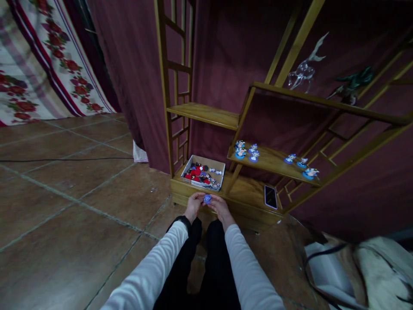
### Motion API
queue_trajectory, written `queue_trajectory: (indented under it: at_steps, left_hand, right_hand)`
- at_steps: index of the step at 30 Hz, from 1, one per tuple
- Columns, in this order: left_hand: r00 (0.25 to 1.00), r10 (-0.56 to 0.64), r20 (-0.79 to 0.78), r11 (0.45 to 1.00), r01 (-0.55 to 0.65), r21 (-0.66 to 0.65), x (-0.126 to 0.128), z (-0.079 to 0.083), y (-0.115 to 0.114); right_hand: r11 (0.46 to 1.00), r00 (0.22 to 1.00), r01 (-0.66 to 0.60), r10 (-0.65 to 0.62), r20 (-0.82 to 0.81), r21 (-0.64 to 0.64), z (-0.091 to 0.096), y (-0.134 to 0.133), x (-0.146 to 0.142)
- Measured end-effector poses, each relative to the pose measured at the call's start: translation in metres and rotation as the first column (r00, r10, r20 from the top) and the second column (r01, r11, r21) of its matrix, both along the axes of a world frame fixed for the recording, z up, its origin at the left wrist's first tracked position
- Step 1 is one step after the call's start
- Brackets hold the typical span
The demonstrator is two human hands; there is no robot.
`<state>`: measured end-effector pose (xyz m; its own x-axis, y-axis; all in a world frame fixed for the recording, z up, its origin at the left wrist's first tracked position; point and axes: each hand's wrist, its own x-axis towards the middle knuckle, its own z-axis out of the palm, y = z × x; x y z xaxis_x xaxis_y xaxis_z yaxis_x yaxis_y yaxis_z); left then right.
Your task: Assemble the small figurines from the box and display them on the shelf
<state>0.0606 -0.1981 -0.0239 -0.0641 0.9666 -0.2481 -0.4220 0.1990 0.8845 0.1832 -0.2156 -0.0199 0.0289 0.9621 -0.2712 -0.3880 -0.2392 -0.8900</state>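
Between my two hands, in front of the low shelf, is a small blue-purple figurine [207,199]. My left hand [194,204] pinches it from the left, and my right hand [220,205] has its fingers closed on the other side. Just beyond them a white cardboard box [222,175] sits on the bottom shelf, holding red, black and purple small figures in a heap. Similar figurines stand on the middle shelf: a group including a blue-based one [240,153] and a purple-based one [254,156] at its left, and others, such as one with a blue base [310,173], farther right.
The wooden shelf unit [206,115] stands against a dark red curtain. A phone [270,196] lies on the bottom shelf. A clear deer ornament [303,73] and a dark green ornament [355,84] stand higher up. Bags [380,267] rest on the tiled floor at right.
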Motion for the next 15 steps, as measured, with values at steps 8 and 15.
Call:
queue_trajectory:
  at_steps: [8, 15]
  left_hand:
    - [0.995, -0.076, 0.066, 0.995, 0.08, -0.063, -0.0021, 0.0009, -0.0002]
    - [0.961, -0.244, 0.129, 0.968, 0.249, -0.028, -0.0047, 0.0037, -0.0017]
  right_hand:
    - [1.0, 0.998, 0.023, -0.023, -0.058, -0.009, 0.003, -0.0024, -0.0001]
    - [1.0, 0.995, 0.023, -0.022, -0.098, 0.008, 0.0033, -0.0029, 0.0011]
